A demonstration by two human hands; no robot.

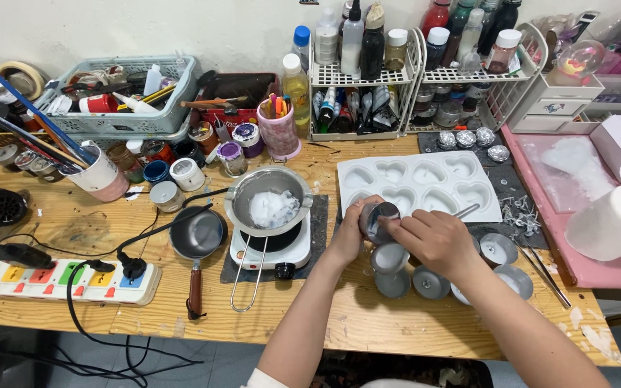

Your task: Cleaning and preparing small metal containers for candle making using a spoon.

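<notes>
My left hand [350, 233] grips a small round metal tin [376, 219], tilted with its open mouth toward me. My right hand [436, 241] reaches into that tin with its fingertips and holds a thin metal tool [467, 210] that sticks out to the right. Just below the hands several more small tins [391, 260] with pale wax stand on the wooden table [368, 323]. A white heart-shaped mould tray [416, 181] lies right behind the hands.
A small electric hotplate [271, 248] carries a metal pot [267, 201] with white wax chunks. A dark pan [197, 236] and a power strip [62, 280] lie left. Wire racks with bottles [364, 72], baskets and jars line the back. A pink mat [562, 215] holds a white roll [615, 223].
</notes>
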